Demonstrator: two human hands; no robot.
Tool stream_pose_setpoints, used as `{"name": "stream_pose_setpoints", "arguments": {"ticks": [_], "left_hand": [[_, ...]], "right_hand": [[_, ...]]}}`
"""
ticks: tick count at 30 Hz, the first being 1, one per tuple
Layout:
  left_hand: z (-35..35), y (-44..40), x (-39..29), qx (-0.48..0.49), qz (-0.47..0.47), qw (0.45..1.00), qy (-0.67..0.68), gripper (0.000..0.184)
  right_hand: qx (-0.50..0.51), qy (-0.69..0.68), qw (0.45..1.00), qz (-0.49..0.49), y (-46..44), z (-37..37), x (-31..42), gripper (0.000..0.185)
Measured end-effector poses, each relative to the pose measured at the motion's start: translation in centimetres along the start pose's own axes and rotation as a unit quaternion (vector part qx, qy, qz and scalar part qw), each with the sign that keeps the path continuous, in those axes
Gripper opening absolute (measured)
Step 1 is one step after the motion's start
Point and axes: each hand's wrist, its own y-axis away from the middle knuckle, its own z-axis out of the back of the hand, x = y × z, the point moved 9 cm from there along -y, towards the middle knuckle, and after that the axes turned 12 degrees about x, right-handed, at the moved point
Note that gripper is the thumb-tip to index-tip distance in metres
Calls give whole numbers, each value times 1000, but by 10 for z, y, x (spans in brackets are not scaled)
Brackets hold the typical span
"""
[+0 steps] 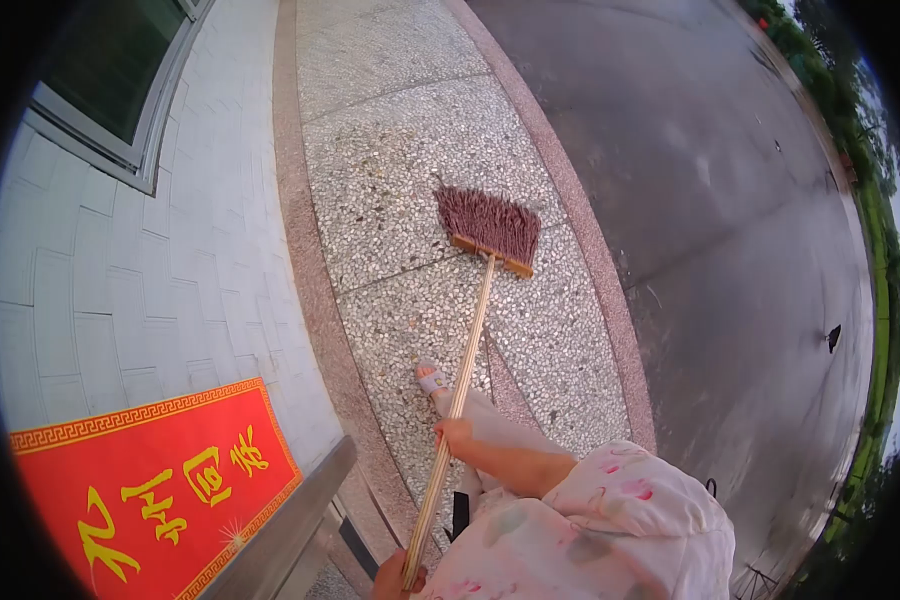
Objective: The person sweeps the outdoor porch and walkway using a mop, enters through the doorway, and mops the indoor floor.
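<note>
A mop (490, 225) with dark reddish-brown strands and a wooden head rests on the pebbled walkway, strands pointing away from me. Its pale wooden handle (470, 352) runs back toward my body. My right hand (455, 436) is closed around the middle of the handle, with the forearm coming in from the right. Lower down, my left hand (400, 576) is wrapped round the near part of the handle and is partly cut off by the bottom edge. A sandalled foot (430, 379) shows just left of the handle.
At left, a white tiled wall (120, 290) has a window (115, 80). A red banner with yellow characters (160, 490) is by a metal frame (280, 530) at lower left. Right of the walkway (400, 160) lies dark, wet-looking pavement (710, 220), with greenery beyond.
</note>
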Motion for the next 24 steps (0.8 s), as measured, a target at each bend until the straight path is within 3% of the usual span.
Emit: {"name": "stream_pose_setpoints", "arguments": {"ticks": [2,6,10,12,15,20,24], "left_hand": [[-14,46,31,7,-36,990,-137,24],[-26,58,26,18,-8,981,-191,27],[-41,67,21,51,29,963,-262,33],[-46,59,-27,39,60,967,-246,34],[-46,32,-55,20,79,968,-238,34],[-47,-65,-110,-15,0,955,-296,34],[-37,-172,-197,-31,-73,934,-349,34]], "right_hand": [[28,-22,998,-42,40,-2,-37,12],[31,-37,991,-123,85,2,-69,13],[19,-38,989,-141,86,10,-44,14],[9,-4,995,-100,84,10,-15,14],[30,-18,990,-135,47,10,9,14],[44,-4,994,-99,-5,-3,122,12],[1,-1,998,-62,-51,-2,267,12]]}}
